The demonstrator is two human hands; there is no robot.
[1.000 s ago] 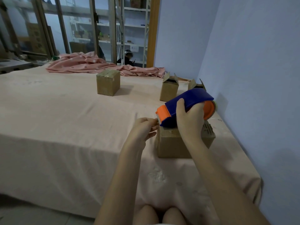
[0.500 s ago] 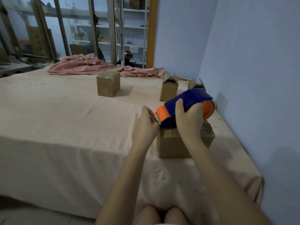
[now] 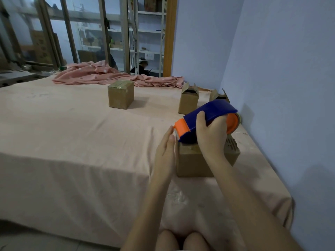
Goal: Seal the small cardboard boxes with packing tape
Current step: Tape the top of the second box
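The nearest box (image 3: pixel 192 162) stands on the tabletop (image 3: pixel 72 142) near its right edge and is the one being sealed. The right hand (image 3: pixel 211 136) has its grip curled round the tape dispenser (image 3: pixel 208 122), set on the box top. The left hand (image 3: pixel 165 151) lies flat against the box's left side, fingers straight, apparently steadying it. Next, probably, the dispenser is drawn across the seam. The tape itself and the seam are hidden. Two open boxes (image 3: pixel 188 101) wait behind; one taped box (image 3: pixel 120 95) stands apart.

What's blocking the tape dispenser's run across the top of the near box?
Nothing visible. The tape dispenser, gripped by the right hand, sits on the near box; the left hand lies flat against its left side.
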